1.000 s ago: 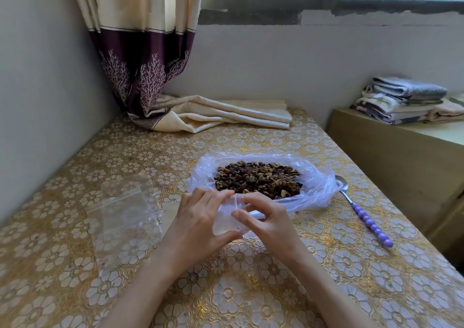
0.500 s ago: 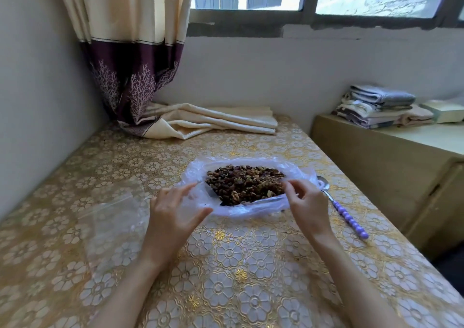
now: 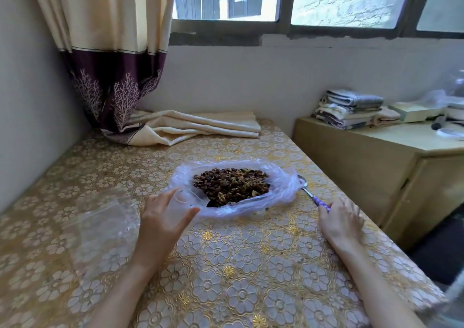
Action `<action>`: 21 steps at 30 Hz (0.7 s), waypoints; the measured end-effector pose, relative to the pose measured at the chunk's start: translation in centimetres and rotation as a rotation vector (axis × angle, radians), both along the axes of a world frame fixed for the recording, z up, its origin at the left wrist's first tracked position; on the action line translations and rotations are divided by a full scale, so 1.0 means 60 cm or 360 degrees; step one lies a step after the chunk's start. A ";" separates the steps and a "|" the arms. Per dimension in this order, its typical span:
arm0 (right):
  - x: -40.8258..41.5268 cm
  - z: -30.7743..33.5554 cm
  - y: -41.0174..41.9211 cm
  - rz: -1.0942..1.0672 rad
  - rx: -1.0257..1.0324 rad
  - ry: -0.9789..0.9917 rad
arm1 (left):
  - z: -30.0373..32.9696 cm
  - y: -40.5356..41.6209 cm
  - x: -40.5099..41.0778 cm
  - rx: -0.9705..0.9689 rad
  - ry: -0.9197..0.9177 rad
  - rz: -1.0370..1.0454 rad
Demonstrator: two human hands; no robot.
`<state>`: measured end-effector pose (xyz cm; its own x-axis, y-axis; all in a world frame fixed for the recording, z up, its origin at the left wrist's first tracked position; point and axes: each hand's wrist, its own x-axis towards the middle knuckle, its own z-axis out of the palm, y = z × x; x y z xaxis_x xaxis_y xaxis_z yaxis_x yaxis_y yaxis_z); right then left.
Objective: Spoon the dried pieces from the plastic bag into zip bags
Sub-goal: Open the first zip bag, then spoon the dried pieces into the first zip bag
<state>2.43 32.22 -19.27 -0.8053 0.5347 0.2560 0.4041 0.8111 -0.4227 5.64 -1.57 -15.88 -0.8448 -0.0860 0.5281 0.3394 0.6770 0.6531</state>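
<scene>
Nearest to us, our right hand comes down on the purple handle of the spoon, at the right edge of the counter. Its fingers curl over the handle end, but we cannot tell if they already pinch it or only touch it. Our left hand is spread, thumb apart from the fingers, and it holds a small clear zip bag against the near left side of the plastic bag. More zip bags lie flat to the left.

To do this step well, we think the right hand should take the handle near its middle, so the bowl does not tip. The left hand should keep the mouth of the zip bag wide and close to the dried pieces, so the way of the spoon is short and little falls.

The pieces lie in a heap in the opened plastic bag, at the middle of the counter. The bowl of the spoon is partly behind the plastic. The zip bag in the hand is hard to see, because it is clear against clear plastic; we cannot tell if its mouth is open.
</scene>
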 end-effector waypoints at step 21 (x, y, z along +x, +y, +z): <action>-0.039 0.091 -0.103 0.0586 -0.2103 0.0930 | 0.000 -0.021 -0.016 0.0257 0.0042 0.0093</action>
